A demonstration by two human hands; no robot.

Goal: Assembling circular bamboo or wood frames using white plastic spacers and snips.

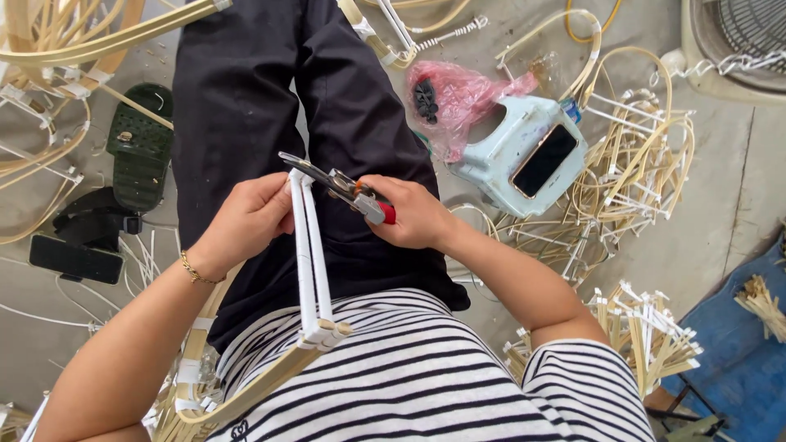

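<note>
My left hand (246,221) grips the top end of a pair of thin cane rods wrapped in white tape (311,262), held upright over my lap. Lower down these rods join a bare cane frame (246,393) at a taped joint by my striped shirt. My right hand (409,214) is closed around metal pliers with red handles (344,187). The pliers' jaws point left and meet the top of the taped rods, right beside my left fingers.
A pale blue plastic stool (499,155) lies on the floor with a dark phone (544,160) on it, next to a pink plastic bag (458,98). Piles of taped cane pieces (630,172) lie right. A green sandal (141,151) and another phone (75,259) lie left.
</note>
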